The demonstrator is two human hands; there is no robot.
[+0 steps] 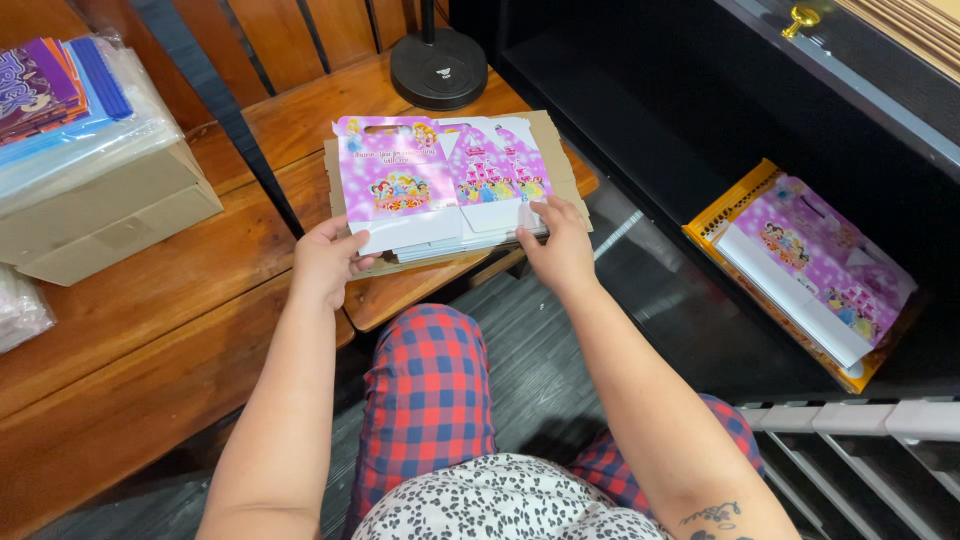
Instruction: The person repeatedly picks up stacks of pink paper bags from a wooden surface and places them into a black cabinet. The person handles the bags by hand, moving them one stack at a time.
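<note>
Wood of the table [150, 290] carries a brown cardboard sheet [560, 150], and on it my stack of flat pink boxes [440, 185], long axis left to right, handle cutouts pointing far. My left hand [322, 262] pinches its near-left corner; my right hand [558, 245] presses fingers on its near-right edge. Lower sheets are hidden.

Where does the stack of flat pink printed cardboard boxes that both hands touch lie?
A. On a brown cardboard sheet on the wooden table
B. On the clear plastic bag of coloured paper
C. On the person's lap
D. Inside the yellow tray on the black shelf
A: the stack of flat pink printed cardboard boxes rests on a brown cardboard sheet on the wooden table, with the left hand and right hand at its near edge.
</note>
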